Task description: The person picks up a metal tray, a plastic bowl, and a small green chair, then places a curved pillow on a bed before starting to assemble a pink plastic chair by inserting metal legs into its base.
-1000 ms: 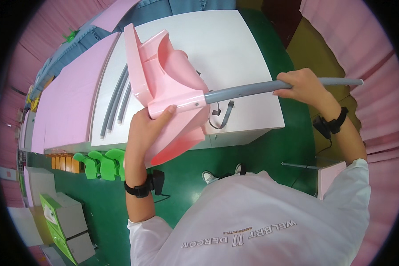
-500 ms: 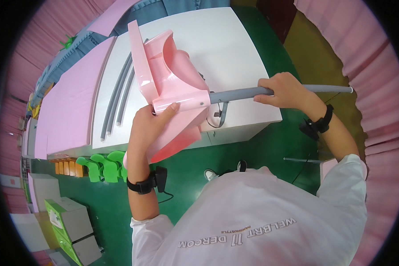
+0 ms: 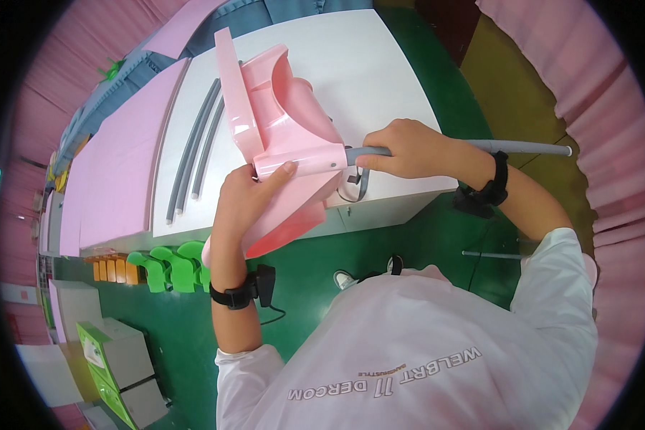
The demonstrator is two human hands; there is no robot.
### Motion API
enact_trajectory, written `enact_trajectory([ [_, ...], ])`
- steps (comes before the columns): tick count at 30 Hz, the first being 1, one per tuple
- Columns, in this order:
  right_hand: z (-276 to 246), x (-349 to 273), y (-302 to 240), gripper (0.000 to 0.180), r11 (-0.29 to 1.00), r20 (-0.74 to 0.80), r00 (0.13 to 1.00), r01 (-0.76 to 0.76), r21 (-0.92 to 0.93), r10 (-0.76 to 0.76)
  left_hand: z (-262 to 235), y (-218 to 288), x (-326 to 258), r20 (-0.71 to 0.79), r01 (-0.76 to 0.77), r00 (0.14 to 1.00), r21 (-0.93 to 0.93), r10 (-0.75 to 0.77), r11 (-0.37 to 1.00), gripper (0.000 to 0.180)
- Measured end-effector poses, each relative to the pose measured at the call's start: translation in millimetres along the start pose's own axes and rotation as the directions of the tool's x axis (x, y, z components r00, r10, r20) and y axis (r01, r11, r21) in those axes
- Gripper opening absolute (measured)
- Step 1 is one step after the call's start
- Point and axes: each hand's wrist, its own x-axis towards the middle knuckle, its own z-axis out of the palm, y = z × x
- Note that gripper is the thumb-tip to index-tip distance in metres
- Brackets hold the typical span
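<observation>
A pink plastic seat, like that of a child's high chair, is held tilted at the near edge of the white table. My left hand grips it by its tubular socket, thumb lying along the top. From the socket's right end a grey tube runs out to the right, past the table edge, with a white cap at its far end. My right hand is wrapped round this tube close to the socket. Part of the tube is hidden behind my right hand and forearm.
Several more grey tubes lie on the white table, left of the seat. A strap hangs near the table edge. Pink boards adjoin on the left. Green chairs stand below, and a pink curtain hangs on the right.
My right hand has slid left along the grey tube, nearer the socket. The pink seat and my left hand have shifted slightly to the right in view.
</observation>
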Motion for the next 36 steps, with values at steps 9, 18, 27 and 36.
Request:
enact_trajectory([
  [9,8,5,-1,0.058,0.999,-0.048,0.998,-0.035,0.0,0.035,1,-3,-1,-0.021,-0.019,1.0,0.007,0.019,1.0,0.064],
  [18,9,11,-6,0.065,0.995,-0.047,0.996,-0.084,-0.055,0.082,0,3,-3,-0.011,-0.005,1.0,0.018,0.005,1.0,0.073],
  [27,5,37,-4,0.065,0.983,0.208,0.978,-0.044,0.177,0.006,3,-1,0,-0.071,0.038,0.997,0.107,-0.03,0.994,0.076],
  [36,-10,48,-25,0.063,0.935,0.475,0.858,-0.309,0.175,0.195,7,-3,-2,-0.078,0.01,0.997,0.067,-0.005,0.998,0.072],
])
